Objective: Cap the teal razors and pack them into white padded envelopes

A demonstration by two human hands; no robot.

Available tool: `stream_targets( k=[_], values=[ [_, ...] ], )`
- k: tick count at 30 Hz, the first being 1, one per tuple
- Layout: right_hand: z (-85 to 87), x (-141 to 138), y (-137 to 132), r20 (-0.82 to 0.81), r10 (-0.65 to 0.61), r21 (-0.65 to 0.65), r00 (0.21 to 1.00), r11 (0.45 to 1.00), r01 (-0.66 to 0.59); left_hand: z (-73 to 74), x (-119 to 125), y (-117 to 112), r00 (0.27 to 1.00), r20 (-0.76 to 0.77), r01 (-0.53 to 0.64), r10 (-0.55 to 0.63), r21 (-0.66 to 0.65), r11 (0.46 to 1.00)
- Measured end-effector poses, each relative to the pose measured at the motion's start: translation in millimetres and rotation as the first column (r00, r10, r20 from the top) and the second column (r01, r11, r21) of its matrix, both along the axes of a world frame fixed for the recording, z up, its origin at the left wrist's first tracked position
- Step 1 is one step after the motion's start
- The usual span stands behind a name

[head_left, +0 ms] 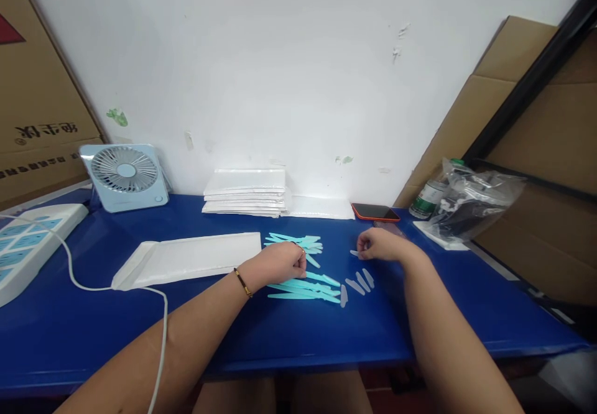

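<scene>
My left hand [278, 261] is closed in a pinch at the handle of a turquoise eyebrow razor [325, 278], low over the table. Just below it several more turquoise eyebrow razors [303, 288] lie side by side, blade ends to the right. A second, looser pile of the razors [313, 243] lies behind the hand, partly covered by it. Over on the right, my right hand [377, 243] pinches a small translucent blade cap [354, 253]. Several similar loose caps [361, 280] lie between the razors and my right forearm.
A white padded envelope [200, 255] lies left of the razors. Stacked envelopes [245, 191] and an orange-edged phone [375, 212] are by the wall. A fan [125, 178], a power strip [32, 243] and a white cable [164, 321] are left; a bottle [428, 198] and plastic bag [471, 199] right.
</scene>
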State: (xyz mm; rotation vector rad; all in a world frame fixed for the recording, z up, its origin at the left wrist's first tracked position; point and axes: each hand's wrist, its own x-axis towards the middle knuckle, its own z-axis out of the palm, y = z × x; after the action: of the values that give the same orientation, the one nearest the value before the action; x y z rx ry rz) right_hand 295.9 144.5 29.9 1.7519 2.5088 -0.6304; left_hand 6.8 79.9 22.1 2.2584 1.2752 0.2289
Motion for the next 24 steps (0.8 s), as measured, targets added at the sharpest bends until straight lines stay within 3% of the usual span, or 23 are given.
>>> stream_targets(
  k=[3,6,10,13,15,19,24],
  values=[
    [-3.9,-19,-3,-0.294,0.008,-0.045,0.956,0.999,-0.022,-3.1,-3,6,0.984,0.161,-0.081,0.082,-0.008,0.997],
    [-2.4,-34,-6,-0.634,-0.023,-0.025,0.773,1.0,0.009,-6.6,-9,16,0.92,0.358,-0.13,0.162,-0.112,0.985],
    [2.6,-39,-6,-0.836,-0.018,0.021,0.548,0.998,0.065,-9.7,-13,23,0.9,0.395,-0.161,0.186,-0.096,0.982],
    [3.2,-39,-6,-0.918,-0.068,-0.046,0.392,0.997,0.065,-8.8,-12,21,0.928,0.33,-0.198,0.174,0.041,0.979],
    [2.2,-41,-7,-0.935,-0.127,-0.126,0.331,0.992,0.027,-6.7,-11,19,0.95,0.28,-0.198,0.139,0.195,0.96],
    [-1.1,-48,-8,-0.907,-0.285,-0.305,0.311,0.952,-0.017,-2.1,-11,16,0.975,0.198,-0.185,0.102,0.464,0.867],
    [-3.6,-55,-7,-0.895,-0.374,-0.374,0.244,0.926,0.05,0.8,-12,19,0.969,0.197,-0.233,0.148,0.537,0.811]
  ],
)
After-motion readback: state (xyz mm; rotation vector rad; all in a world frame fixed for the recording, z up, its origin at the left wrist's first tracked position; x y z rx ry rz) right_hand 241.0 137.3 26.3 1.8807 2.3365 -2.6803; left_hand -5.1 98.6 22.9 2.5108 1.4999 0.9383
